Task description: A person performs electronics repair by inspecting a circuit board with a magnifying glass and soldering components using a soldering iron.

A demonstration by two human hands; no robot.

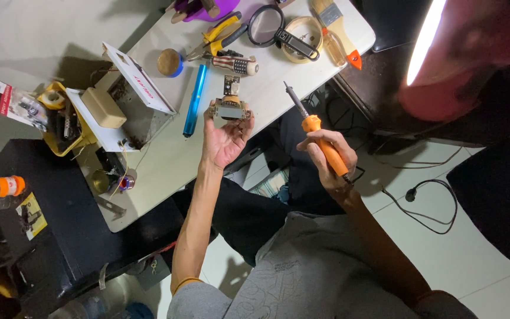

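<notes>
Here the left hand cups a small transformer at the worktop's near edge; the right hand grips an orange soldering iron, tip raised; a blue pen lies just beside.

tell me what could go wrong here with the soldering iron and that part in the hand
The soldering iron in the right hand points its tip toward the left hand, whose bare fingers cradle the small metal part; a slip could burn them. Its cord trails loose across the floor and might snag.
</notes>
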